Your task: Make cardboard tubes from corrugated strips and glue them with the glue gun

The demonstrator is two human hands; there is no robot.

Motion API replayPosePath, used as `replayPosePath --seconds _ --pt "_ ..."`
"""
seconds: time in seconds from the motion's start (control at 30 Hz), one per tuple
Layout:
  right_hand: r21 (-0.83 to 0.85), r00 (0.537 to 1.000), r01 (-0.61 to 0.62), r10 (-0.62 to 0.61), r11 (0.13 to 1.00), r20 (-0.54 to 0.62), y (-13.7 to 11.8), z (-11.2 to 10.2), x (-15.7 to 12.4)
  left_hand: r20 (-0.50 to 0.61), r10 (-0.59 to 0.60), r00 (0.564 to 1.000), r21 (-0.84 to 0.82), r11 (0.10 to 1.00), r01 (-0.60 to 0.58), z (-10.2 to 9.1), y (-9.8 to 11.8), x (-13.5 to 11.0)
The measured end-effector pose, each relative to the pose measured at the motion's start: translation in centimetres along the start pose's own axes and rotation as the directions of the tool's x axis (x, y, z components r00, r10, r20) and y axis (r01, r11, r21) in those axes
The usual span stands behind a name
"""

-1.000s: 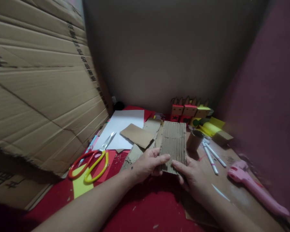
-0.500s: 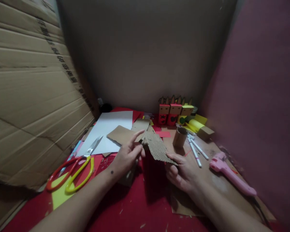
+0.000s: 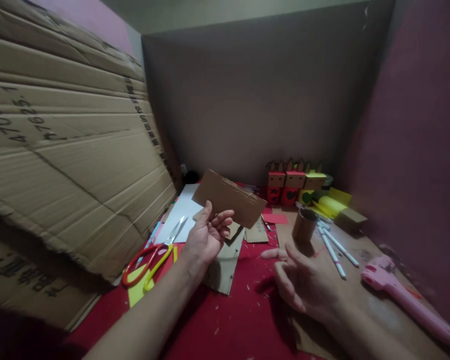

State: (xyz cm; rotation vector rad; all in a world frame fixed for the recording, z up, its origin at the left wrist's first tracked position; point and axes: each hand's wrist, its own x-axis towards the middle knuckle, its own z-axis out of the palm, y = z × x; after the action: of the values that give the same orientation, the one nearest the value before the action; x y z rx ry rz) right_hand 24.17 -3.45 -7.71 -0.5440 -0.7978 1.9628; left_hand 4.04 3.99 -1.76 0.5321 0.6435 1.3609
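Observation:
My left hand (image 3: 207, 236) is raised above the red work surface (image 3: 243, 320) and pinches a brown cardboard rectangle (image 3: 228, 198) by its lower left edge, smooth side toward me, tilted down to the right. My right hand (image 3: 303, 280) hovers lower right of it, fingers spread and loosely curled, holding nothing. It sits just in front of a short cardboard tube (image 3: 304, 224) standing upright.
Red and yellow scissors (image 3: 150, 255) lie left on white paper (image 3: 180, 212). Cardboard scraps (image 3: 225, 265) lie under my left hand. White markers (image 3: 333, 247), a pink glue gun (image 3: 405, 295) and small paper figures (image 3: 292, 182) are right. A big cardboard sheet (image 3: 67, 150) leans left.
My right hand has let go of the cardboard piece. My left hand has lifted it and turned it over, so the smooth side shows instead of the ribbed one.

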Motion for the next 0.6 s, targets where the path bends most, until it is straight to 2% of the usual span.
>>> replayPosePath --seconds 0.33,0.43,0.53,0.6 --pt "-0.067 0.998 0.022 -0.026 0.997 -0.050 -0.2 0.1 -0.2 0.101 -0.054 0.993 0.082 0.996 0.046 -0.8 -2.0 0.5" --pt "-0.112 0.997 0.036 -0.043 0.993 -0.056 -0.2 0.3 -0.1 0.170 -0.018 0.985 0.156 0.988 -0.008 -0.6 -2.1 0.2" --pt "-0.212 0.972 0.172 -0.200 0.962 -0.120 -0.3 0.9 -0.3 0.307 0.064 0.949 0.330 0.929 -0.169 -0.3 -2.1 -0.5" --pt "-0.345 0.901 0.329 -0.402 0.879 -0.163 -0.5 1.5 -0.6 0.375 0.096 0.922 0.485 0.827 -0.284 -0.2 -2.2 -1.2"
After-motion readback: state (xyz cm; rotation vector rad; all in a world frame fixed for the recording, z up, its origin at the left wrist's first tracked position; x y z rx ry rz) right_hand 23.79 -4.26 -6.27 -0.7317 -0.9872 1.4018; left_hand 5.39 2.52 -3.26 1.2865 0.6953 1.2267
